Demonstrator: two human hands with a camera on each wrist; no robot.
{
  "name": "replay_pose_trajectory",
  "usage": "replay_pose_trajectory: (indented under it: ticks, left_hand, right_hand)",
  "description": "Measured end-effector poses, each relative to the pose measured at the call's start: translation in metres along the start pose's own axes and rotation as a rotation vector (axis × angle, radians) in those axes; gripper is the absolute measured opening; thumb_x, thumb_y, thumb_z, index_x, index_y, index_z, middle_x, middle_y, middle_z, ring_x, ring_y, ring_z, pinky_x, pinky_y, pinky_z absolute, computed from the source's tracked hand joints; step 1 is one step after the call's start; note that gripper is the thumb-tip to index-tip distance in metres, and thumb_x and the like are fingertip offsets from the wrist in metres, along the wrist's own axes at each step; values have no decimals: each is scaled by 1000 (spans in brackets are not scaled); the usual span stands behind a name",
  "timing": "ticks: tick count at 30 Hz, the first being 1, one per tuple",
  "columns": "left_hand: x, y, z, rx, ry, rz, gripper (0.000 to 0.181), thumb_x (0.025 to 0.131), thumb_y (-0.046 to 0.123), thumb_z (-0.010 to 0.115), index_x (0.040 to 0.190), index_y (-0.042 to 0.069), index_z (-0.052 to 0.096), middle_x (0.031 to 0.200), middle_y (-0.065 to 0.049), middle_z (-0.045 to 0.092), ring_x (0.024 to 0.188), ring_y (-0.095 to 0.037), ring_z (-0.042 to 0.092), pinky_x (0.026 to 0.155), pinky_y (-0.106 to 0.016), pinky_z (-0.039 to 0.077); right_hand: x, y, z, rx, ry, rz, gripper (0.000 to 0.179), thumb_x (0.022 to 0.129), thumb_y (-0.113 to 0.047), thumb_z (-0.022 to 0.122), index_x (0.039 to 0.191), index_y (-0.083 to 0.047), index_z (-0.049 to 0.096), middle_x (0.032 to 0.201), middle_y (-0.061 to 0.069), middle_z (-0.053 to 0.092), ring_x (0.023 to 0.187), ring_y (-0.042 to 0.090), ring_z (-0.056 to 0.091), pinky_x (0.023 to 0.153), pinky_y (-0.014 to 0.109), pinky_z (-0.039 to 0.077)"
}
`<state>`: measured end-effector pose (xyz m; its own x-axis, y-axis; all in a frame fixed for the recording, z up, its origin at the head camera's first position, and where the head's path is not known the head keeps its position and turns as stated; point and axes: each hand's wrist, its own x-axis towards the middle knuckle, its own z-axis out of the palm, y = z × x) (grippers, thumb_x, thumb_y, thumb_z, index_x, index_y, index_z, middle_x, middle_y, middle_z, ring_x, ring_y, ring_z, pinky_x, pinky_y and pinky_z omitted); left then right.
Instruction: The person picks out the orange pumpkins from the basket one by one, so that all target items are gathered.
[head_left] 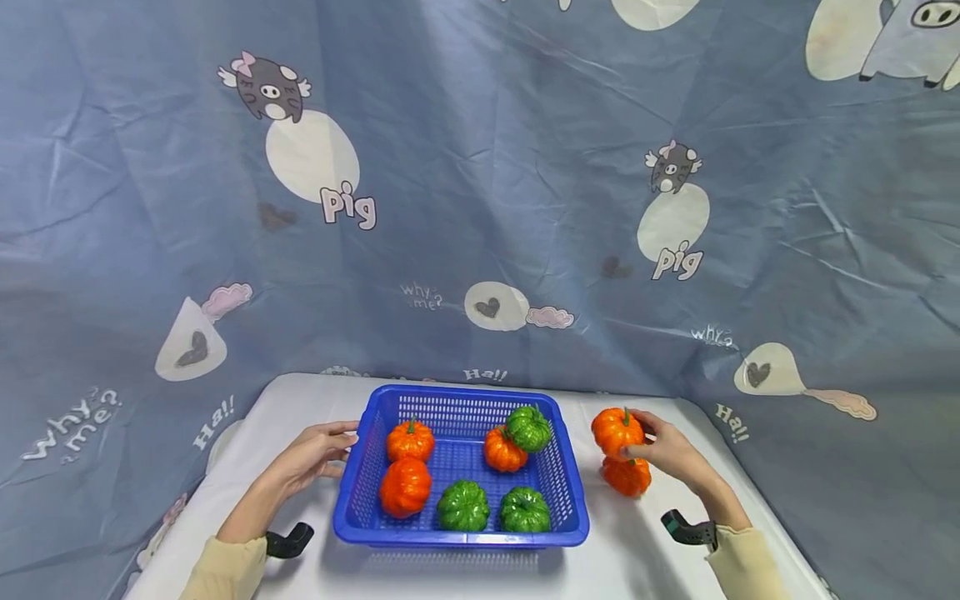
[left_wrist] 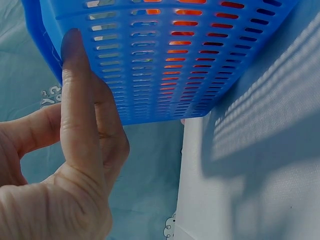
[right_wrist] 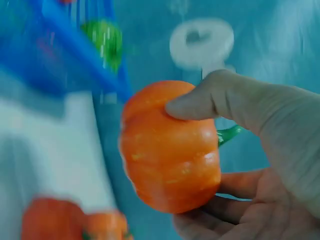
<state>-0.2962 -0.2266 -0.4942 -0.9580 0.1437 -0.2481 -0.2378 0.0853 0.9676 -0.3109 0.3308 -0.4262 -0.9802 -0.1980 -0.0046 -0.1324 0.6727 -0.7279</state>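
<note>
A blue plastic basket (head_left: 461,537) stands on the white table, holding three orange toy pumpkins (head_left: 406,487) and three green toy pumpkins (head_left: 462,506). One green pumpkin leans on an orange one at the basket's right. My left hand (head_left: 318,454) is at the basket's left side; in the left wrist view its fairly straight fingers (left_wrist: 80,120) touch the perforated wall near the rim. To the right of the basket, my right hand (head_left: 663,450) grips an orange toy pumpkin (right_wrist: 170,150) with a green stem, thumb on one side and fingers on the other.
Below the held pumpkin in the head view, more orange pumpkin (head_left: 627,478) lies on the white table (head_left: 592,567), right of the basket. A blue patterned cloth (head_left: 450,208) hangs behind the table and along its sides. Dark bands (head_left: 288,542) circle both wrists.
</note>
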Motion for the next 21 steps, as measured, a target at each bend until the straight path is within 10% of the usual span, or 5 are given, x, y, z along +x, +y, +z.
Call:
replay_pose_trajectory:
  ticks: [10, 21]
  left_hand:
    - [0, 0, -1, 1, -6, 2, 56, 97, 18, 53, 145, -4, 35, 110, -12, 60, 88, -20, 62, 77, -41, 59]
    - [0, -1, -1, 0, -4, -2, 56, 97, 19, 53, 145, -3, 36, 111, -13, 60, 88, -21, 62, 77, -41, 59]
  right_hand:
    - [-5, 74, -32, -87, 133, 176, 74, 86, -21, 67, 138, 18, 33, 129, 35, 50, 110, 38, 55, 87, 42, 49]
    - [2, 129, -14, -88, 123, 267, 78, 82, -20, 67, 137, 22, 30, 134, 42, 42, 118, 48, 50, 100, 53, 43]
